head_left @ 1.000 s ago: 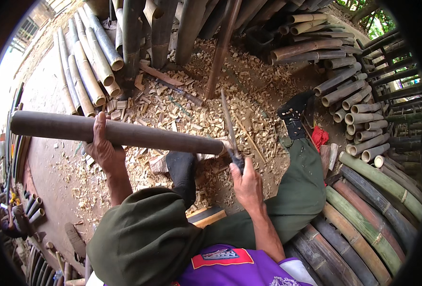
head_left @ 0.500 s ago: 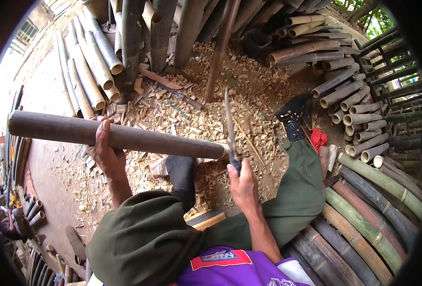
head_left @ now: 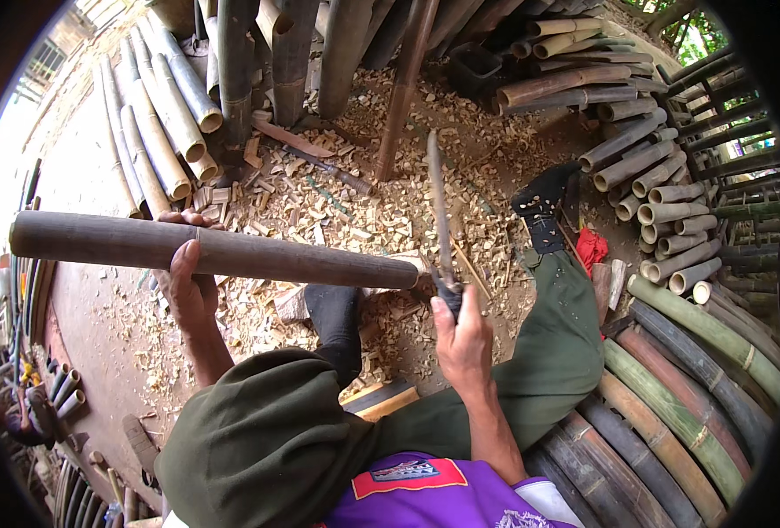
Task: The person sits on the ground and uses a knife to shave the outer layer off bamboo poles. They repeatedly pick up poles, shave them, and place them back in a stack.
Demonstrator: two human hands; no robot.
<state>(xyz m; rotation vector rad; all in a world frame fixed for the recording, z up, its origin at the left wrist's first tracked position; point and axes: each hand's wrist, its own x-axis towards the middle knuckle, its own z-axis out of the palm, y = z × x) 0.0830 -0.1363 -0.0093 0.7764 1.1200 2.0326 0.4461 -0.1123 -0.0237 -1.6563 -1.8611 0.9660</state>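
Note:
A dark bamboo pole section (head_left: 293, 258) lies crosswise in front of me, its right end pale where the wood is cut. My left hand (head_left: 187, 264) is wrapped round it left of the middle, thumb on the near side. In my right hand (head_left: 464, 341) is the dark handle of a machete (head_left: 440, 194), whose long blade points away from me. The blade stands just right of the pole's cut end, and I cannot tell whether they touch. Part of a wooden block (head_left: 293, 304) shows under the pole beside my dark-socked foot (head_left: 333, 321).
Wood chips (head_left: 355, 233) cover the ground. A second long blade with a handle (head_left: 342, 176) lies among them beyond the pole. Upright bamboo poles (head_left: 337, 62) stand at the back, with stacked bamboo (head_left: 672, 216) and green and brown lengths (head_left: 672, 405) on the right. A red cloth (head_left: 592, 250) lies near my right foot.
My right hand has moved slightly right and nearer to me, and the machete's blade has swung to the right of the pole's end. The pole has shifted slightly left.

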